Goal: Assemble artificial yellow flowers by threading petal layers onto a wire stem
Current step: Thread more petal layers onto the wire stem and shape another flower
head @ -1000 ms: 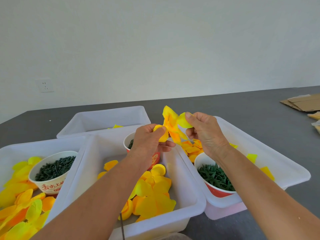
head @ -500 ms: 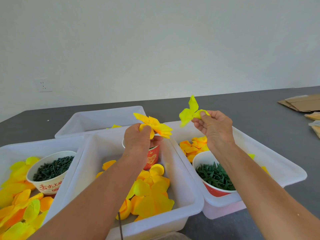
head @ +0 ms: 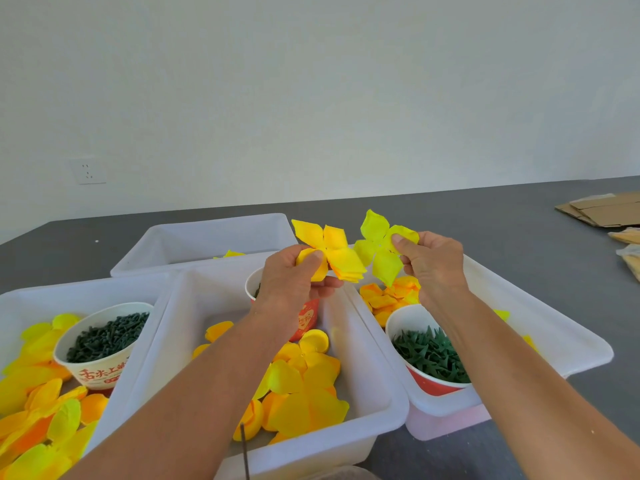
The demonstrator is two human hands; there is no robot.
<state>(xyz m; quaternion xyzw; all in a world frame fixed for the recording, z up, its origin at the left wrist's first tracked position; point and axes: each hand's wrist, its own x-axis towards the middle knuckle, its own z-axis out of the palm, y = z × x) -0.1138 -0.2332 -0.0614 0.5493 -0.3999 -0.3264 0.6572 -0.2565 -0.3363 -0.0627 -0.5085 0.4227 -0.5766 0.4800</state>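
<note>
Both hands are up over the white plastic bins, each with a petal piece. The left hand (head: pixel 294 282) pinches a stack of golden-yellow fabric petal layers (head: pixel 330 252) between thumb and curled fingers, the stack fanned out above the knuckles. The right hand (head: pixel 434 268) pinches a single lemon-yellow four-lobed petal layer (head: pixel 377 251) by one lobe, thumb on top. The two pieces sit just beside each other, edges nearly meeting; whether they touch is hard to tell.

Below them sits the middle white bin (head: pixel 381 420), with loose yellow and orange petals (head: pixel 304 386) heaped inside and a red paper cup (head: pixel 308 317) mostly hidden behind the left wrist. A thin dark wire stem (head: pixel 245 452) pokes up at the bin's near edge. In the right white bin (head: pixel 571 348) there's a red-and-white paper cup of green star-shaped calyx pieces (head: pixel 431 355) and more orange petals. In the left white bin (head: pixel 20 299), a white paper cup of dark green pellets (head: pixel 107 336) sits among yellow petals. A fourth white bin (head: pixel 207 237) stands behind on the grey table (head: pixel 519 237), with flattened cardboard (head: pixel 606 207) at far right.
</note>
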